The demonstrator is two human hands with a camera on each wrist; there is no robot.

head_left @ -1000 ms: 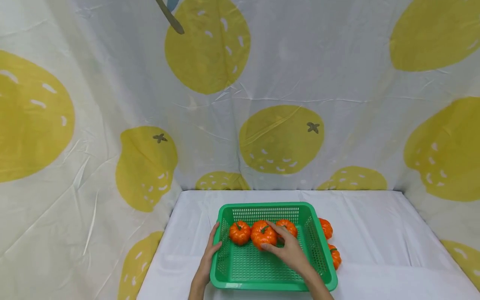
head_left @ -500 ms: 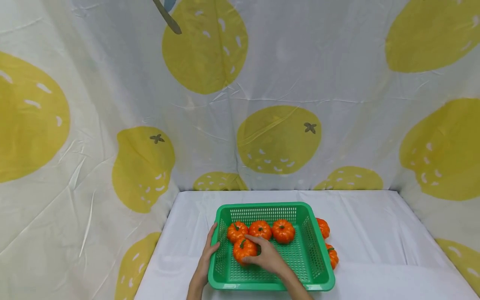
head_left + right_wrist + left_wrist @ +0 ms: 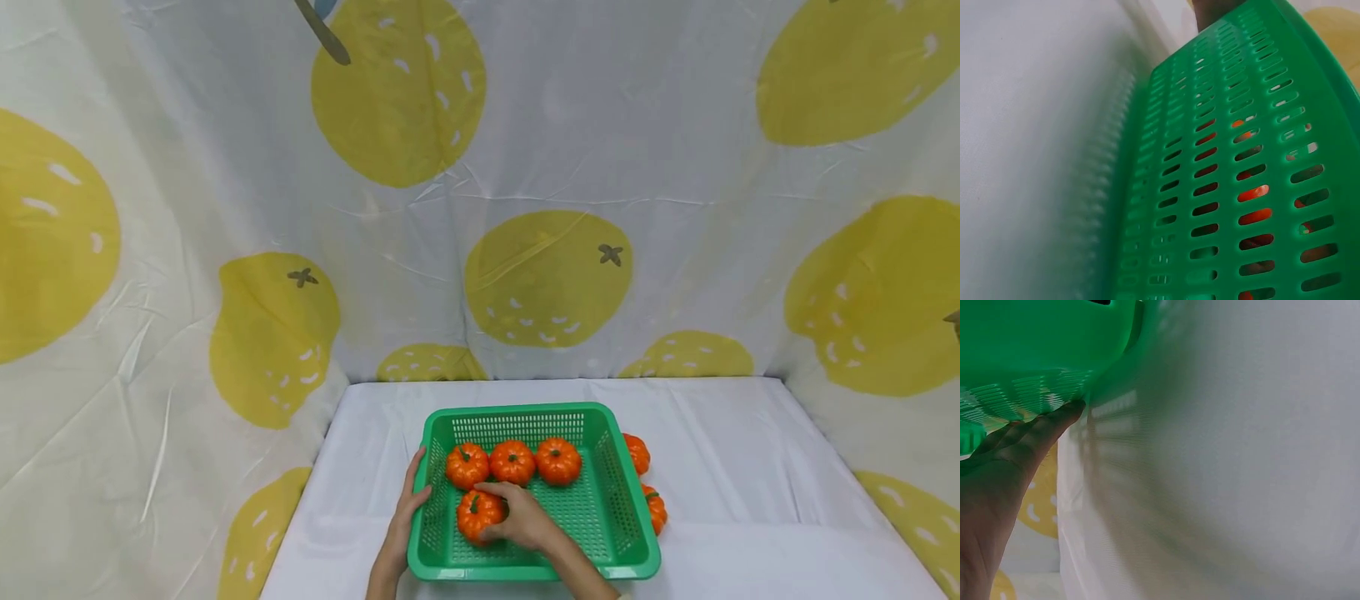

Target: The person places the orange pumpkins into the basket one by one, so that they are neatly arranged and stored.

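Observation:
A green plastic basket [image 3: 495,573] with slotted walls stands on the white cloth. My left hand [image 3: 401,521] holds its left side, fingers along the outer wall and thumb over the rim. In the left wrist view the fingers [image 3: 1035,434] lie nearly straight against the slotted side. Inside the basket my right hand [image 3: 521,518] grips a small orange pumpkin [image 3: 476,517] at the front left. Behind it sit three more pumpkins in a row: the left one [image 3: 467,465], the middle one [image 3: 513,462] and the right one [image 3: 558,462]. In the right wrist view, the basket wall hides most of this.
Two pumpkins lie outside, against the basket's right side: one farther back [image 3: 637,454], one nearer [image 3: 655,509], both partly hidden by the wall. White cloth [image 3: 720,467] covers the table. Curtains with yellow fruit prints [image 3: 551,279] hang behind and at both sides.
My right hand has brought its pumpkin from the back row to the front left of the basket, uncovering the row behind. The left hand stays at the rim. The head view has shifted slightly.

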